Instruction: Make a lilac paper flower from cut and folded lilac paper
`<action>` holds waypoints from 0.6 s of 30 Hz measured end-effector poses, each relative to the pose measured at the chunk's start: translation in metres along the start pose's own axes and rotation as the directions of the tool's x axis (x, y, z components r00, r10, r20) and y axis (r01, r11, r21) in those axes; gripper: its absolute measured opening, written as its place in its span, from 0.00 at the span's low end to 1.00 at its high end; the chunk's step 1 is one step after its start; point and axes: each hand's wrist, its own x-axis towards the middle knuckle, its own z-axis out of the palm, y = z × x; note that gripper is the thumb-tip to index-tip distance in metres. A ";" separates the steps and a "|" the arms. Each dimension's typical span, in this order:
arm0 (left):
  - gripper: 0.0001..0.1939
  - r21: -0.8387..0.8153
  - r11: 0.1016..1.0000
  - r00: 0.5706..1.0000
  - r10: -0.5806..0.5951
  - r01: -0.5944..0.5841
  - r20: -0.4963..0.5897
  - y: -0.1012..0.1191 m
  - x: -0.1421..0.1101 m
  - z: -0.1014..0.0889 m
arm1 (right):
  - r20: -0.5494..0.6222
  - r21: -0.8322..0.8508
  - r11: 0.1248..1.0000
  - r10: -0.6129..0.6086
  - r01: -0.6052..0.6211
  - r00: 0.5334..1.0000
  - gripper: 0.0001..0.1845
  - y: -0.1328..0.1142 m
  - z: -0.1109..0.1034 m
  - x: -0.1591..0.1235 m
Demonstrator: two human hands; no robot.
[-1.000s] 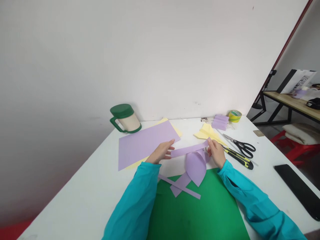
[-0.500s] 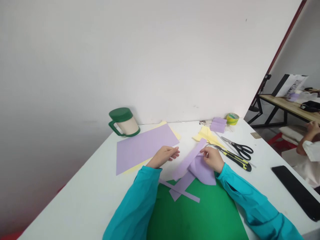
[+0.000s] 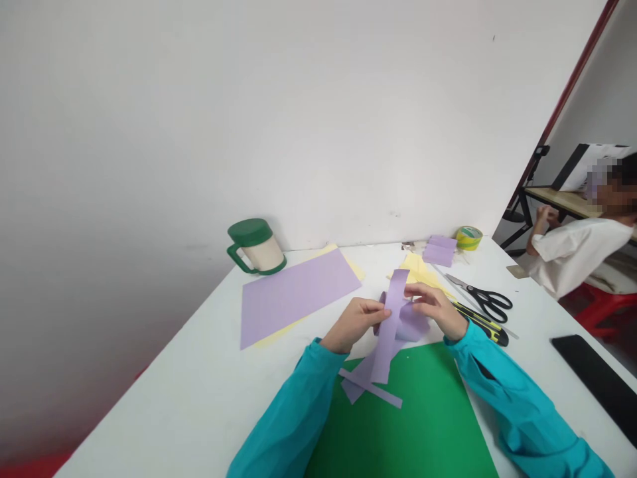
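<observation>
My left hand (image 3: 354, 322) pinches a purple paper strip (image 3: 384, 348) between thumb and fingers, near the strip's middle. The strip stands slanted, its top edge up by my right fingers and its lower end over the green sheet (image 3: 408, 425). Close on the strip's right is my right hand (image 3: 440, 309), fingers apart and curved, fingertips at or almost at its edge. Behind the strip, below my right fingers, sits a curled purple paper piece (image 3: 414, 324), partly hidden. A thin purple strip (image 3: 381, 394) crosses a wider purple piece (image 3: 352, 392) on the green sheet.
Purple sheet (image 3: 298, 292) and lidded mug (image 3: 263, 253) are left. Beyond my right hand lie folded yellow paper (image 3: 417, 267), scissors (image 3: 485, 297), a utility knife (image 3: 490, 326), tape (image 3: 468, 238) and pleated purple paper (image 3: 440, 250). A black phone-like slab (image 3: 594, 378) lies right; a person (image 3: 582, 245) sits beyond.
The strip has swung from nearly level to steeply slanted. It passed from my right hand to my left, which moved right to pinch it. A person has come into view at right.
</observation>
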 end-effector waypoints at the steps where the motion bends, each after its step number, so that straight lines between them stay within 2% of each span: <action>1: 0.16 0.000 1.000 1.000 0.001 -0.001 -0.001 0.000 -0.001 0.002 | 0.018 0.032 0.999 -0.004 0.003 1.000 0.16 -0.003 -0.001 0.001; 3: 0.15 -0.003 1.000 1.000 -0.003 0.003 0.008 -0.001 -0.001 0.007 | 0.029 0.116 0.993 0.005 -0.008 1.000 0.13 -0.008 0.002 0.001; 7: 0.15 -0.028 0.999 1.000 -0.017 0.017 0.011 -0.003 -0.002 0.019 | 0.008 0.247 0.968 0.032 -0.033 0.999 0.14 -0.007 0.014 0.000; 13: 0.15 -0.066 0.997 0.999 -0.040 0.040 -0.001 -0.002 -0.002 0.032 | -0.076 0.199 0.979 -0.030 0.045 0.997 0.08 0.000 0.023 -0.001; 18: 0.16 -0.138 0.988 0.998 -0.069 0.069 0.010 -0.001 -0.004 0.034 | -0.109 0.160 0.981 -0.097 0.114 0.989 0.10 0.002 0.024 0.002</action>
